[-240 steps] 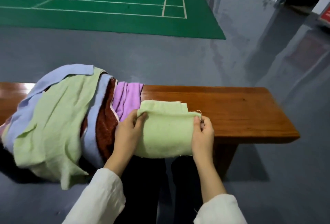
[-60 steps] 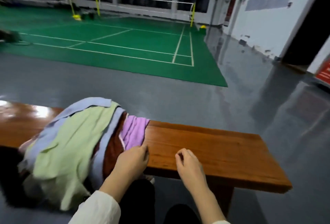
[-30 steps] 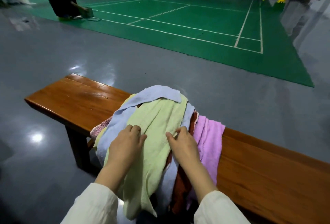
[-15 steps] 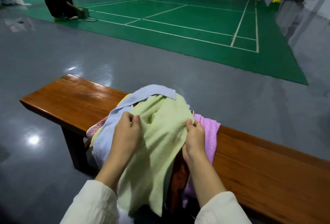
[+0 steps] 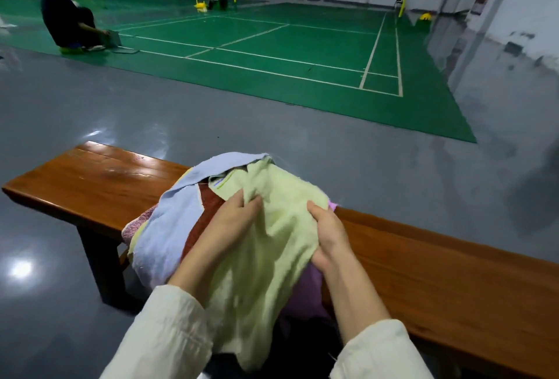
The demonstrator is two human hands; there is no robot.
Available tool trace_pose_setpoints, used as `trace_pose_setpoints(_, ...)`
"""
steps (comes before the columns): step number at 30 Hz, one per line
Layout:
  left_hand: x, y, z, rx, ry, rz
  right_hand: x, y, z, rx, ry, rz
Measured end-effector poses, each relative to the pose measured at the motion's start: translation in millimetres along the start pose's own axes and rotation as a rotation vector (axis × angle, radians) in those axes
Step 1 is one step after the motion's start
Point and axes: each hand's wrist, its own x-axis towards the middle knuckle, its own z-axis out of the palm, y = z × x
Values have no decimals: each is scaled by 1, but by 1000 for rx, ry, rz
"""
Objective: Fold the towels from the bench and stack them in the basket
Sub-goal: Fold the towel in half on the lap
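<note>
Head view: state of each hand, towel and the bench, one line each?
left hand: gripping the light green towel
right hand: gripping the same towel's right side
light green towel: unfolded, bunched, lifted off the pile, hanging toward the person
blue towel: unfolded, draped on the pile
rust-red towel: crumpled, partly covered
purple towel: mostly hidden
bench: holds the pile
basket: not in view

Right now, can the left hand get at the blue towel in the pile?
Probably yes: the blue towel lies uncovered just beside the left hand, but that hand is gripping the green towel and would have to release it.
</note>
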Motion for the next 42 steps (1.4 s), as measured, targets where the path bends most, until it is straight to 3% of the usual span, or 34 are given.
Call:
trace_pose_setpoints(9, -29, 63, 74, -99, -197, 412, -76, -77, -39, 90, 68, -323)
trace_pose_setpoints(13, -52, 91, 106, -79, -328, 508, -109, -103, -65, 105, 98, -436)
trace_pose_setpoints(17, -58, 71, 124, -87, -354, 451, -129, -93, -89, 130, 149, -459)
trace_pose_setpoints(22, -62, 15, 142, 115, -285, 266, -123, -43, -120, 129, 292, -332)
trace_pose_setpoints(25, -69, -5, 151, 166, -215, 308, -120, -20, -133, 157, 337, -244)
trace_pose_setpoints(29, -91, -17, 167, 109, -320, 310, -125, -8, -142, 186, 317, -181)
trace_pose_setpoints(33, -108, -33, 182, 140, -313, 342, -130, -4, -149, 235, 277, -155)
trace_pose_setpoints(38, -126, -52, 190, 98, -169, 326, -139, 7, -151, 83, 222, -159)
trace_pose_setpoints(42, -123, -49, 176, 9, -104, 252, -139, 18, -162, -194, 323, -346)
